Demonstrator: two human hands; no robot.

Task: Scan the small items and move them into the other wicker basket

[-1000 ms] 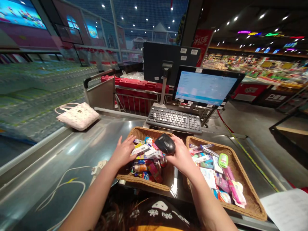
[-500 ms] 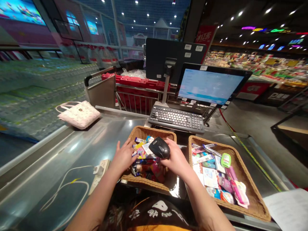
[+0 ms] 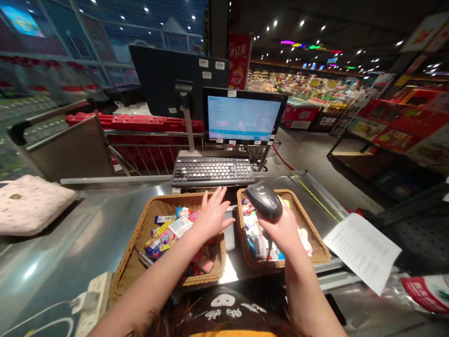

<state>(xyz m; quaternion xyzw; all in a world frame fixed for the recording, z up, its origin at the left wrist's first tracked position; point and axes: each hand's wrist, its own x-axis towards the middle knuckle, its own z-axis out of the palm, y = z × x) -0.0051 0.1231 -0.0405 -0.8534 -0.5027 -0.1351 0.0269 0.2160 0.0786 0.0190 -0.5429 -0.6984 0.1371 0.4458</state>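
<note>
Has ahead one black scanner [image 3: 264, 200], one left basket [image 3: 129, 248] and one right basket [image 3: 322, 248], both wicker, then one keyboard [image 3: 213, 169], one lit monitor [image 3: 242, 117] and one turned-away monitor [image 3: 156, 84]. Grips the black scanner in the right hand [image 3: 285, 229], above the right basket; spreads the left hand [image 3: 210, 216] open over the left basket's right side. Has a narrow gap between baskets, and leftward metal counter [image 3: 101, 210] reaching to a handbag [image 3: 35, 206].

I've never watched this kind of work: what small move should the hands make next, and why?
Perhaps the left hand should pick a small package from the right wicker basket: that hand looks open and empty, while the right hand holds the barcode scanner above that basket.
</note>
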